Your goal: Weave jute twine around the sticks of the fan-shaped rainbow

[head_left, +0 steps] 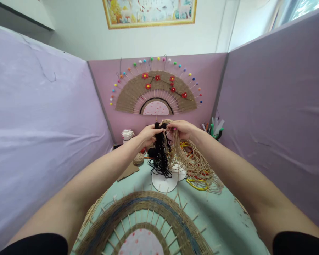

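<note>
My left hand (150,134) is closed round the top of a bundle of black yarn (161,156), whose loose strands hang down toward the table. Beside it, my right hand (182,129) grips a thick hank of tan twine (179,152). Both hands are raised over the far part of the table, close together, and the fingertips nearly meet. The twine trails down and spreads over the table to the right. Nearest me lies a woven fan-shaped piece (149,198) with wooden sticks, a blue band and a dotted centre.
White discs (164,182) lie under the yarn. A ball of twine (138,159) and brown cardboard (128,171) are at left, with a white-lidded bottle (127,135) behind. Yellow cords (198,185) lie at right, near green-handled tools (216,129). A finished fan (127,95) hangs on the back panel.
</note>
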The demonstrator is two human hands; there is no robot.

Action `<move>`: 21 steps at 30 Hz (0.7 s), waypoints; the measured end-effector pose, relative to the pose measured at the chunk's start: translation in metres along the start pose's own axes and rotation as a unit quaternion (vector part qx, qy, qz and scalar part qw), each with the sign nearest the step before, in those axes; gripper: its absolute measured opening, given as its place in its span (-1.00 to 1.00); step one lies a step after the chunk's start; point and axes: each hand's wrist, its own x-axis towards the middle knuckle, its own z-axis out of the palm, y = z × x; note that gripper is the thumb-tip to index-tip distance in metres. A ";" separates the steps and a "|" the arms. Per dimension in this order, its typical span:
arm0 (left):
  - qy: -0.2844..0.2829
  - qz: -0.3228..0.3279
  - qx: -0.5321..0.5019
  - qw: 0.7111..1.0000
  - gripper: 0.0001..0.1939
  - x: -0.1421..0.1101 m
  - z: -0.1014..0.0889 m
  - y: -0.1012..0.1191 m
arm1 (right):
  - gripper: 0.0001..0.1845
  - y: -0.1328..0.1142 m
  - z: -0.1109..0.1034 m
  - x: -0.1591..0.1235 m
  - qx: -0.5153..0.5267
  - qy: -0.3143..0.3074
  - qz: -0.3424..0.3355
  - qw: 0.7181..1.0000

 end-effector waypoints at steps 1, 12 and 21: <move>0.004 -0.003 -0.001 1.000 -0.84 0.000 0.000 0.001 | -0.85 0.000 -0.001 0.001 0.004 0.000 0.006 1.000; -0.092 -0.024 0.075 0.993 -0.87 -0.004 -0.007 0.026 | -0.78 -0.005 -0.009 0.003 0.084 -0.010 0.025 0.996; -0.034 -0.078 0.363 0.928 -0.92 -0.002 -0.056 0.074 | -0.74 0.002 -0.042 0.012 0.066 -0.017 -0.036 0.997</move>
